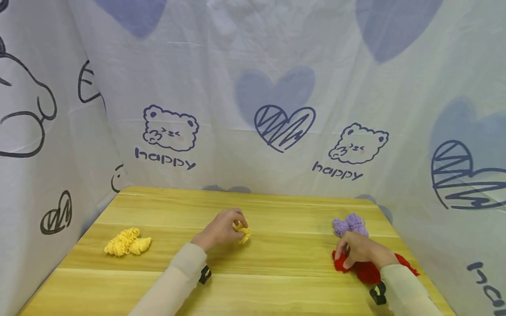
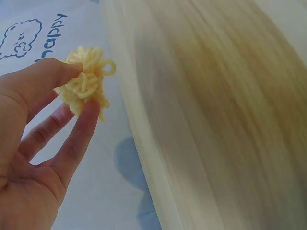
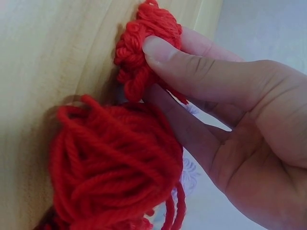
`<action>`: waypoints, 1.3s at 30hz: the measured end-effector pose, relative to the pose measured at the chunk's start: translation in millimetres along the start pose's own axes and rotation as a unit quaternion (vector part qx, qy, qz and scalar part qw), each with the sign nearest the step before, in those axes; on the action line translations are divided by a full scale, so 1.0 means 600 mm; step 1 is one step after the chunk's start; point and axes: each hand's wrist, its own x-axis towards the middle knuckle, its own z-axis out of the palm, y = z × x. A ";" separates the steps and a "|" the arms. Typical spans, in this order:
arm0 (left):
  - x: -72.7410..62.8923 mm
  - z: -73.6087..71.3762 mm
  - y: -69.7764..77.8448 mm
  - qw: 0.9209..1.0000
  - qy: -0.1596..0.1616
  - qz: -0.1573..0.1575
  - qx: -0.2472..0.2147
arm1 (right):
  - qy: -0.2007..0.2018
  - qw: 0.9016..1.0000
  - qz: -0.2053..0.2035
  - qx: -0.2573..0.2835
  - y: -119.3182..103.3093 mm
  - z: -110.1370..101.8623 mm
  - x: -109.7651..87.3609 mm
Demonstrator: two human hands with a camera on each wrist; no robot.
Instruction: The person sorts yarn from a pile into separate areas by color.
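Between its thumb and fingers, my left hand (image 1: 224, 227) pinches a small yellow yarn bundle (image 2: 85, 79) over the middle of the table. Over at the right side, my right hand (image 1: 361, 249) pinches a small red yarn bundle (image 3: 148, 45) between thumb and fingers, close over the wood. Right beside it lies a larger red yarn ball (image 3: 115, 165), partly hidden under the hand in the head view. Just behind the right hand sit purple yarn balls (image 1: 350, 224). More yellow yarn (image 1: 127, 242) lies in a pile at the table's left.
The wooden table (image 1: 276, 289) is walled by a white printed cloth (image 1: 221, 87) at the back and both sides. A black strap (image 1: 204, 274) is on the left wrist, another black strap (image 1: 378, 293) on the right.
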 end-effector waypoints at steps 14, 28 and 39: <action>-0.014 -0.022 0.000 0.997 0.000 -0.011 -0.078 | 0.004 1.000 -0.013 -0.001 0.000 -0.001 -0.001; -0.034 -0.043 0.002 0.994 -0.006 -0.009 -0.108 | 0.001 1.000 -0.009 0.001 -0.001 -0.001 0.000; -0.052 -0.057 -0.014 0.995 0.001 -0.007 -0.103 | 0.002 1.000 0.004 -0.002 -0.005 0.000 0.000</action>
